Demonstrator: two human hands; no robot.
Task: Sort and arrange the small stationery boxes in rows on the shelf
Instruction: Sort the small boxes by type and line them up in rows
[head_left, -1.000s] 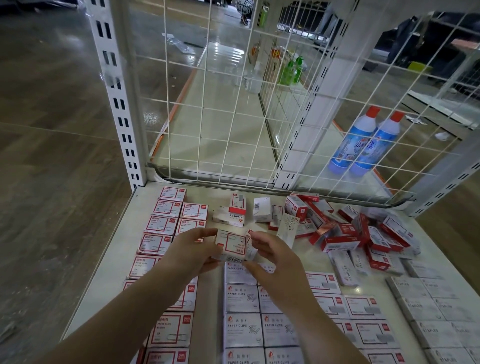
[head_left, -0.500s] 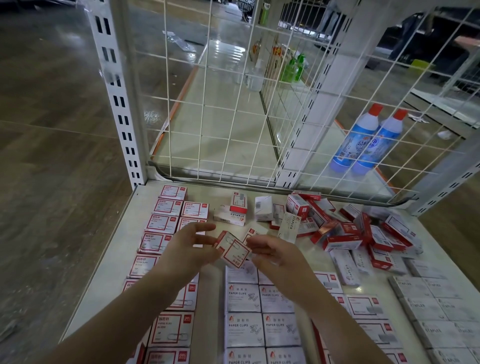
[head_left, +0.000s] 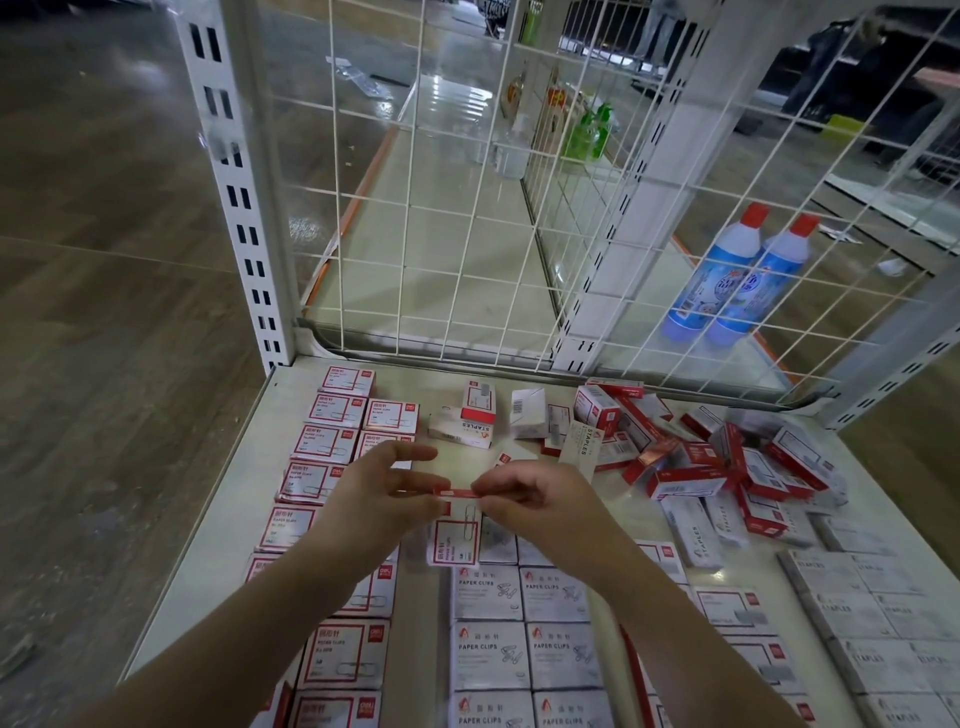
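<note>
Roughly half done: sorted rows (head_left: 332, 447) fill shelf (head_left: 218, 530) left and near, loose pile (head_left: 727, 457) remains far right; left hand (head_left: 384, 499) and right hand (head_left: 530, 499) pinch one box (head_left: 453, 535) mid-shelf.

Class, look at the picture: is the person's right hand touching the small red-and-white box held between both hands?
Touching. The head view shows the right hand pinching the top edge of the red-and-white box, while the left hand pinches its other end.

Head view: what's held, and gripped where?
One red-and-white paper clip box, hanging face toward the camera. The left hand and right hand each pinch an end of its red top edge with their fingertips; the lower part hangs free.
</note>
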